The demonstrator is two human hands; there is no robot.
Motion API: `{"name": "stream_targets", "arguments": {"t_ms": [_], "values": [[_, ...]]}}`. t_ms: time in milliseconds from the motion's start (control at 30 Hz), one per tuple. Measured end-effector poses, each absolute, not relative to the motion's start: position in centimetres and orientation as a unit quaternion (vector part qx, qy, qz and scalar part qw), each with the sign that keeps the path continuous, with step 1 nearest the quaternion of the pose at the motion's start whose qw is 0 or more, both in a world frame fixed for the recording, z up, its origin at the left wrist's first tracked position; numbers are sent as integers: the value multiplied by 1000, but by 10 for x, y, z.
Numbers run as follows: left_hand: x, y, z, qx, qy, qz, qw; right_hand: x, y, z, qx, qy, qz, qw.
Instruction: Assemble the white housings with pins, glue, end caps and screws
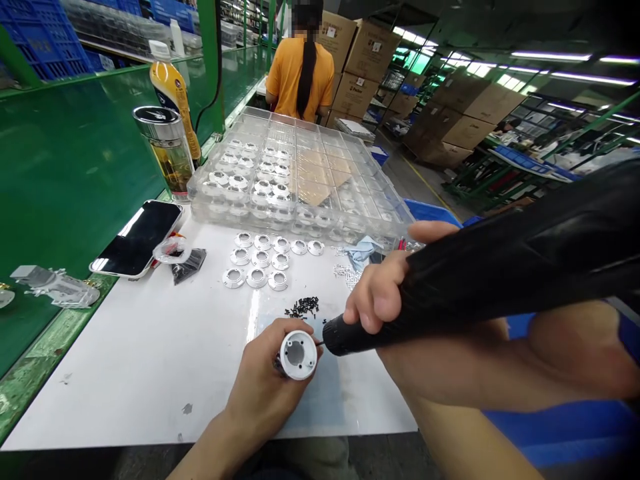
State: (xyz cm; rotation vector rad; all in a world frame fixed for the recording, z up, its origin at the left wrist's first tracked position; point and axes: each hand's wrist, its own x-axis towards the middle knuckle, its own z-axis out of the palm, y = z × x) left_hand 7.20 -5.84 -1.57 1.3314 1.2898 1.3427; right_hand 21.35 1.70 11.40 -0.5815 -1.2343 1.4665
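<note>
My left hand (265, 373) is wrapped round a white cylindrical housing (299, 355), its open end with several small holes facing me. A black electric screwdriver (450, 280) is gripped in my right hand (385, 293), tilted with its tip pointing left. The thin bit reaches the housing's right side; whether it touches a screw there I cannot tell. Just beyond my left hand lies a pile of small black screws (304, 307). Farther back, rows of white ring-shaped parts (261, 258) rest on the white work sheet (165, 360).
A clear compartment tray (295, 215) with more rings stands behind. On the left are a phone (140, 237), a tumbler (167, 157), a yellow bottle (173, 90) and a clear plastic part (57, 287). Small white pieces (345, 272) lie near a blue cloth (364, 252). A person (300, 73) works ahead.
</note>
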Motion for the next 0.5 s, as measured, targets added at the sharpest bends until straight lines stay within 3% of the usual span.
{"name": "stream_targets", "arguments": {"t_ms": [200, 500], "values": [[59, -54, -18, 660, 451, 513, 313, 209, 19, 106, -221, -512, 624, 547], [56, -53, -12, 699, 477, 442, 298, 198, 20, 105, -256, -500, 621, 547]]}}
